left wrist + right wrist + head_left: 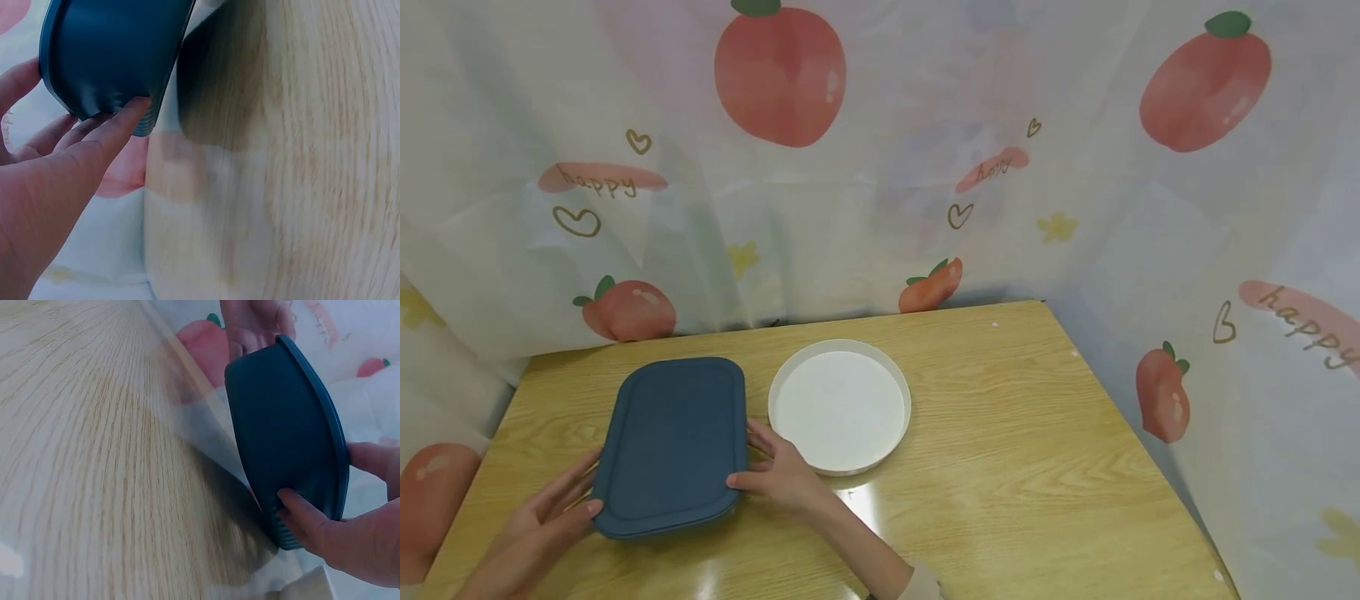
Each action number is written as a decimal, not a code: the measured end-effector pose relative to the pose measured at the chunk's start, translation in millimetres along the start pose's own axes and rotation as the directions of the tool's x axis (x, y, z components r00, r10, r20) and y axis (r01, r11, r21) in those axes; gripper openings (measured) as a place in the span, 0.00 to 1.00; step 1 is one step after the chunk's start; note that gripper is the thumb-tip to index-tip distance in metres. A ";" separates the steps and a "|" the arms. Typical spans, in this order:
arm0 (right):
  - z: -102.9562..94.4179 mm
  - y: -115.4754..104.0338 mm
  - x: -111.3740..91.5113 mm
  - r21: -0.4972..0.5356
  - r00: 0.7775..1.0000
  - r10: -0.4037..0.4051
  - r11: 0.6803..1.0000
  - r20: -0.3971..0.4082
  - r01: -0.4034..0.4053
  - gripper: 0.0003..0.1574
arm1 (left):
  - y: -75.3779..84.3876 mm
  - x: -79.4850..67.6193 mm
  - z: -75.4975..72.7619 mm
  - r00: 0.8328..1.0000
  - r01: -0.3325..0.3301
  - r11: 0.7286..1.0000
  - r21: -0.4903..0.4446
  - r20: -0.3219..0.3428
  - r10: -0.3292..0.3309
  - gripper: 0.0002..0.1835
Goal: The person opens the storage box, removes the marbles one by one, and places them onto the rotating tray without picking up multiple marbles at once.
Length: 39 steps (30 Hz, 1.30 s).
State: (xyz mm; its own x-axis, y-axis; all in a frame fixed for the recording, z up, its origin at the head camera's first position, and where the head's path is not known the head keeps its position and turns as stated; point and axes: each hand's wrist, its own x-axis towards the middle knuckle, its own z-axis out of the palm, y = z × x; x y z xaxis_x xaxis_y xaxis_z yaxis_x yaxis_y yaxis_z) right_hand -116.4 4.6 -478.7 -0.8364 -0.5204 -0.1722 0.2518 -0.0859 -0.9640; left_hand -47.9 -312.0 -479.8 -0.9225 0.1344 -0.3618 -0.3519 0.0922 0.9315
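Note:
A dark blue rectangular box (pixel 673 442) with a rim around its flat lid is at the left of the table in the head view. My left hand (pixel 542 525) grips its near left side, thumb at the top edge and fingers lower on the side wall. On the opposite side my right hand (pixel 786 475) holds it, thumb on the rim and fingertips against the wall. Both wrist views show the box's side (pixel 119 56) above the wood with a shadow beneath. Ridges show low on the wall in the right wrist view, near the right fingers (pixel 303 515).
A round white shallow tray (pixel 841 408) stands on the wooden table (pixel 1000 450), just right of the box. Behind the table and along its sides hangs a white curtain (pixel 850 208) printed with fruit, hearts and lettering. The table's right edge runs down beside it.

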 end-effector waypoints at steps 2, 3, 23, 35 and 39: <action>-0.7 -0.2 -0.9 -0.049 1.000 0.000 0.999 -0.015 -0.001 0.52 | -2.5 2.0 0.6 1.000 -0.027 0.999 -0.034 0.013 0.027 0.40; -1.1 0.0 -1.2 -0.065 1.000 0.003 0.998 -0.024 -0.005 0.52 | -4.1 2.9 0.9 0.999 -0.036 0.998 -0.047 0.016 0.036 0.39; -0.4 5.4 -11.1 -0.251 0.993 -0.043 0.968 -0.109 0.014 0.53 | -36.1 22.7 21.8 0.951 -0.271 0.889 -0.370 0.042 0.307 0.34; -3.8 13.6 -16.4 -0.291 0.989 -0.077 0.956 -0.125 0.037 0.51 | -38.9 26.0 28.5 0.968 -0.239 0.918 -0.317 -0.006 0.250 0.34; -6.9 18.8 -19.3 -0.170 0.996 -0.075 0.983 -0.050 0.066 0.59 | -38.7 26.8 28.6 0.961 -0.261 0.909 -0.325 0.005 0.278 0.33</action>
State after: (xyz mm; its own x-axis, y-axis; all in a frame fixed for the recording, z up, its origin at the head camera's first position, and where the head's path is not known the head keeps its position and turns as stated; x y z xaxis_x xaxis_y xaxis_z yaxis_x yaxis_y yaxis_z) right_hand -98.9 18.8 -494.8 -0.8761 -0.4697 -0.1090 0.1099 0.0257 -0.9936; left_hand -54.5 -283.7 -526.6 -0.9831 0.1601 -0.0892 -0.1308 -0.2722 0.9533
